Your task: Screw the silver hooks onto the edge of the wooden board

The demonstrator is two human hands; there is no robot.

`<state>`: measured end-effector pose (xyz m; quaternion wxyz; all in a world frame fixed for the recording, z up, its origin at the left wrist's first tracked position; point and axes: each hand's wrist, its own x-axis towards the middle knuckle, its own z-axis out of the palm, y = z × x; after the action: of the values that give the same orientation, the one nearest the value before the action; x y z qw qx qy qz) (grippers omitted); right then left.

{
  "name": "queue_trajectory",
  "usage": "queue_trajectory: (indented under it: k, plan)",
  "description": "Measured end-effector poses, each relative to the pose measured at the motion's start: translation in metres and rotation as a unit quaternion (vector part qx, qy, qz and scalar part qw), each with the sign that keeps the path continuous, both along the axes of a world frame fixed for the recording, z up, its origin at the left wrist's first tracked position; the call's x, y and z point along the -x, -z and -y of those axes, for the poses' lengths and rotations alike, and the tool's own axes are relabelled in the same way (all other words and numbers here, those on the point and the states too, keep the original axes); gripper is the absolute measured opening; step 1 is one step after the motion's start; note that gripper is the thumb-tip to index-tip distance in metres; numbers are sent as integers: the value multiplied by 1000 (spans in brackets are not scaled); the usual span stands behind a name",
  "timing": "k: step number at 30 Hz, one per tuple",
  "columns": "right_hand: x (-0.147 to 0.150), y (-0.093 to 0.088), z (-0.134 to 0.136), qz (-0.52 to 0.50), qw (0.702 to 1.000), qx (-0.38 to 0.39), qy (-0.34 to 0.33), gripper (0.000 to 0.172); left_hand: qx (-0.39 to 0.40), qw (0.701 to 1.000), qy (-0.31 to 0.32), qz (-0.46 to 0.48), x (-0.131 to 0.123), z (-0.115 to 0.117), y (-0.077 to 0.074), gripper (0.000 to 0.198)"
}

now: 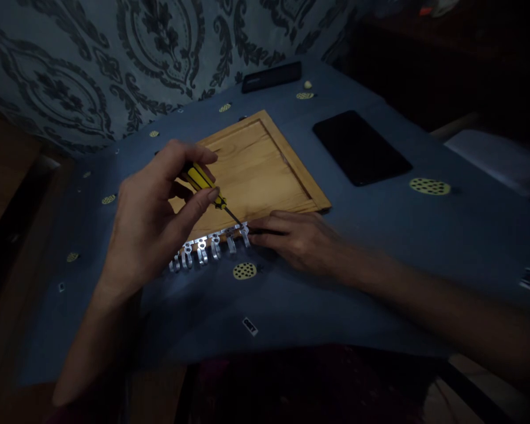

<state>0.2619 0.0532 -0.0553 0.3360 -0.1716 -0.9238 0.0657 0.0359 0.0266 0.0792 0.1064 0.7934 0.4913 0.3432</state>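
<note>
A wooden board point(247, 168) with a raised border lies on the blue cloth. Along its near edge runs a shiny metal strip with several hooks point(202, 250). My left hand point(152, 215) is closed round the yellow and black handle of a screwdriver point(202, 181), whose tip meets the strip near its right end. Fingers of my right hand point(298, 238) are pressed together at that same end of the strip, by the board's edge; whether they pinch the strip or only touch it cannot be made out.
A black phone point(361, 147) lies on the tablecloth point(371, 235) right of the board. Behind the board, near the patterned wall point(159, 53), are a dark flat object point(271, 77) and a small pale item point(308, 85). A white object point(490, 156) is at the far right.
</note>
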Motion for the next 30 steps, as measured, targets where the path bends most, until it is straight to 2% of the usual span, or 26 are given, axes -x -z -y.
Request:
queue_trajectory:
  k: [16, 22, 30]
  plan:
    - [-1, -1, 1, 5, 1000, -5, 9, 33, -24, 999, 14, -22, 3, -1, 2, 26]
    - [0, -3, 1, 0, 1000, -13, 6, 32, -13, 1000, 18, 20, 4, -2, 2, 25]
    - [-1, 1, 0, 6, 1000, -1, 2, 34, -2, 1000, 6, 2, 2, 1, 1, 28]
